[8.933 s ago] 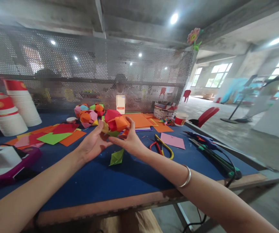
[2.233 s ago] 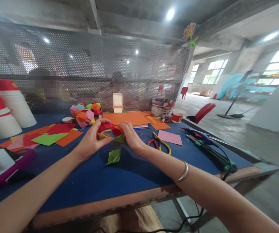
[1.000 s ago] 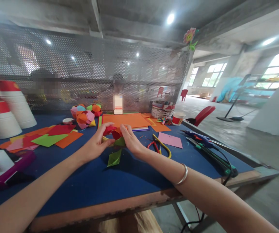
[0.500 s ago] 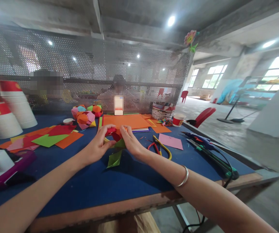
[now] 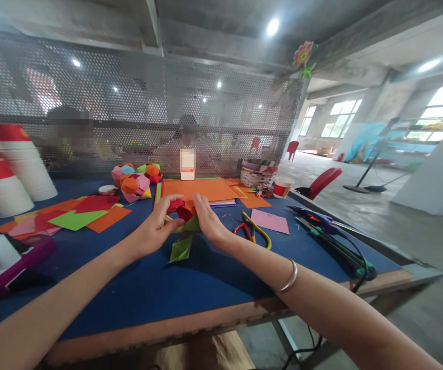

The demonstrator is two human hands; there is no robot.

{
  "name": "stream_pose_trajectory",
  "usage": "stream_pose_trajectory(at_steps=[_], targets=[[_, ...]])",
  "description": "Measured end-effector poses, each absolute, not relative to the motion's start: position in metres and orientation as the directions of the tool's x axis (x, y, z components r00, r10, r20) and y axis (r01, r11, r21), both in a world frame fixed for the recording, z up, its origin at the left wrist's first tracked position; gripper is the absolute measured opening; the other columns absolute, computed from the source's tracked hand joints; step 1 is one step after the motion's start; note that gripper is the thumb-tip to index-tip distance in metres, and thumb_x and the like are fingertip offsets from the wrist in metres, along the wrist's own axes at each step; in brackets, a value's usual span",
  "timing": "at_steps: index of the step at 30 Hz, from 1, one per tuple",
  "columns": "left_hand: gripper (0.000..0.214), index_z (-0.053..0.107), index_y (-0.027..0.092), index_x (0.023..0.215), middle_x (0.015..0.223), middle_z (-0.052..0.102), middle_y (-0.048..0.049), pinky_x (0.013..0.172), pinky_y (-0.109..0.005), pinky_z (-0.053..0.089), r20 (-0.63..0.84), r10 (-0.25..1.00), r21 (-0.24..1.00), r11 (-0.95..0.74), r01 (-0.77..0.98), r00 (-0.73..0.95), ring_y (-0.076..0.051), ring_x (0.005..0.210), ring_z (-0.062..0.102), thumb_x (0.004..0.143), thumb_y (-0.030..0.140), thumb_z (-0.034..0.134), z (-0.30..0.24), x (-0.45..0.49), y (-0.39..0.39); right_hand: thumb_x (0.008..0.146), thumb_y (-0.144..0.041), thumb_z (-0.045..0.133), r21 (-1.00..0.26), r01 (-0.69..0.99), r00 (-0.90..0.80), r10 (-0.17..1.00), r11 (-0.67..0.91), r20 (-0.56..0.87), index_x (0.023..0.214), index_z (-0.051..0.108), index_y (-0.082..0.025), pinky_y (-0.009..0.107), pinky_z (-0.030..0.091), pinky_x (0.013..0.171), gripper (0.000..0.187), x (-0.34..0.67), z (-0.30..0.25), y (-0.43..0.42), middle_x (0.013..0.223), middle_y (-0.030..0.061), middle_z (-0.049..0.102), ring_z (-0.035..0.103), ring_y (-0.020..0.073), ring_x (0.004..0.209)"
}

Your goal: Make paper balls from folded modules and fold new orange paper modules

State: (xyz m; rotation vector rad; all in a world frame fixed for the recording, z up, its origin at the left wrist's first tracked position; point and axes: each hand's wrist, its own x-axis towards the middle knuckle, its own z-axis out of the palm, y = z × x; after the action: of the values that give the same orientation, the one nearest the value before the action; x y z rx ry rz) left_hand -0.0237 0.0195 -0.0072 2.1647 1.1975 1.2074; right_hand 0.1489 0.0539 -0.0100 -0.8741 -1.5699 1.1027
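Note:
My left hand (image 5: 155, 229) and my right hand (image 5: 209, 220) are both closed around a folded paper piece (image 5: 185, 212) of red, orange and green sheets, held low over the blue table (image 5: 190, 288). My fingers pinch its top from both sides and hide most of it. A loose folded green paper unit (image 5: 180, 248) lies on the table just below my hands. A silver bangle (image 5: 290, 275) sits on my right forearm.
Finished paper balls (image 5: 135, 180) sit at the back. Loose coloured sheets (image 5: 75, 216) lie left, an orange stack (image 5: 201, 189) behind my hands, a pink sheet (image 5: 270, 222) right. Also here: pliers (image 5: 254, 233), a glue gun (image 5: 323, 221), stacked paper cups (image 5: 11, 172), a basket (image 5: 257, 173). People sit behind the mesh screen.
Since 8.9 s ago I have lowered the paper piece from a raised hold down close to the table. Over the last second my hands have stayed put, fingers shifting slightly on it.

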Motion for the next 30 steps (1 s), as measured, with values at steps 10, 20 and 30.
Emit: stream_pose_trajectory(at_steps=[10, 20, 30], targets=[[0.046, 0.044, 0.024, 0.132, 0.139, 0.055, -0.0152, 0.114, -0.054, 0.043, 0.529, 0.81, 0.651, -0.578, 0.492, 0.252, -0.031, 0.133, 0.053, 0.093, 0.045, 0.057, -0.0084, -0.0166, 0.0185, 0.098, -0.07, 0.042, -0.953, -0.04, -0.241, 0.923, 0.3, 0.3, 0.1, 0.051, -0.024, 0.037, 0.053, 0.083, 0.047, 0.1491, -0.0142, 0.0541, 0.092, 0.0026, 0.054, 0.056, 0.0205, 0.088], [0.047, 0.042, 0.026, 0.133, 0.141, 0.053, -0.014, 0.119, -0.052, 0.037, 0.539, 0.799, 0.641, -0.595, 0.485, 0.267, -0.029, 0.138, 0.048, 0.092, 0.043, 0.057, -0.0106, -0.0157, 0.0205, 0.096, -0.072, 0.043, -0.942, -0.021, -0.251, 0.91, 0.336, 0.33, 0.103, 0.051, -0.024, 0.036, 0.051, 0.087, 0.049, 0.1483, -0.0153, 0.054, 0.096, 0.004, 0.058, 0.058, 0.0208, 0.095], [0.05, 0.044, 0.024, 0.132, 0.143, 0.053, -0.0145, 0.115, -0.052, 0.04, 0.503, 0.828, 0.692, -0.558, 0.459, 0.248, -0.03, 0.137, 0.049, 0.09, 0.046, 0.061, -0.0067, -0.0178, 0.0221, 0.096, -0.072, 0.044, -0.971, -0.087, -0.304, 0.922, 0.223, 0.239, 0.12, 0.046, -0.024, 0.037, 0.056, 0.076, 0.053, 0.1458, -0.0141, 0.0558, 0.093, 0.0015, 0.056, 0.062, 0.0212, 0.091]])
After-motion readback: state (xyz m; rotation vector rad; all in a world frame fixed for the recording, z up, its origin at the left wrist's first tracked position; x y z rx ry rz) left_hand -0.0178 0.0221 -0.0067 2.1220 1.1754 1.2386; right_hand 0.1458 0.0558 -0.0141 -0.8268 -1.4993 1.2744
